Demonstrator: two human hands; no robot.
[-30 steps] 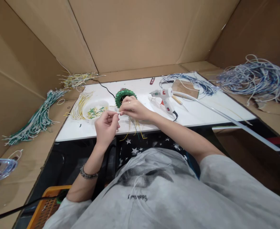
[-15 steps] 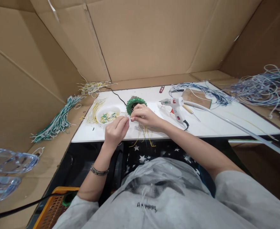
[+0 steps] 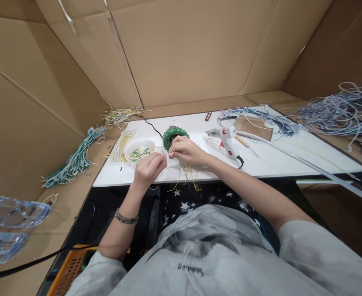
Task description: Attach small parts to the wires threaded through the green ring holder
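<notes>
My left hand and my right hand meet over the front of the white table, fingertips pinched close together. A tiny pale bit shows between them, too small to name. Just behind my right hand sits a green beaded-looking ring, partly covered by the fingers. Thin yellow and green cords hang below that hand and over the table edge. Left of my hands is a white bowl with short yellow, green and white cord pieces in it.
A white glue gun lies to the right, near a wooden-handled awl. Blue-white cords lie at the back right; green-white cords lie at the left. A clear tube crosses the right side. An orange basket stands lower left.
My left hand and forearm have shifted slightly left. Both hands stay pinched together at nearly the same spot, and the view has tilted a little.
</notes>
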